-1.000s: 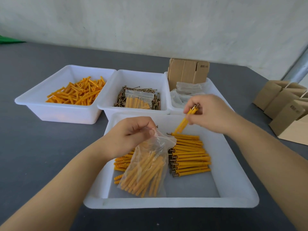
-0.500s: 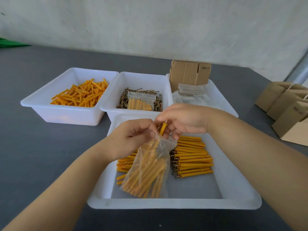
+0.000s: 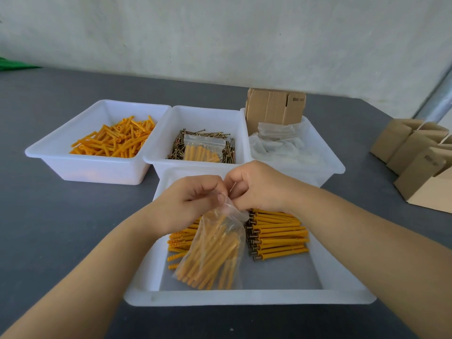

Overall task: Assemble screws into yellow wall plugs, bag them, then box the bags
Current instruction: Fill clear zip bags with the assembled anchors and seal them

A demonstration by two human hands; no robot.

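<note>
A clear plastic bag [image 3: 215, 248] filled with yellow plugs hangs over the near white tray [image 3: 244, 298]. My left hand [image 3: 188, 199] pinches the bag's mouth from the left. My right hand [image 3: 256, 184] pinches the same mouth from the right, fingers curled. A row of assembled yellow plugs with screws [image 3: 278, 234] lies in the tray to the right of the bag. More plugs [image 3: 178, 241] lie behind the bag on the left.
Three white bins stand behind: loose yellow plugs [image 3: 117, 140] on the left, screws with a filled bag [image 3: 204, 149] in the middle, empty bags and flat cardboard [image 3: 276, 111] on the right. Folded cardboard boxes [image 3: 420, 162] sit at the far right on the grey table.
My right hand carried a plug from above the tray to the bag's mouth. The plug is now out of sight and both hands pinch the bag's top.
</note>
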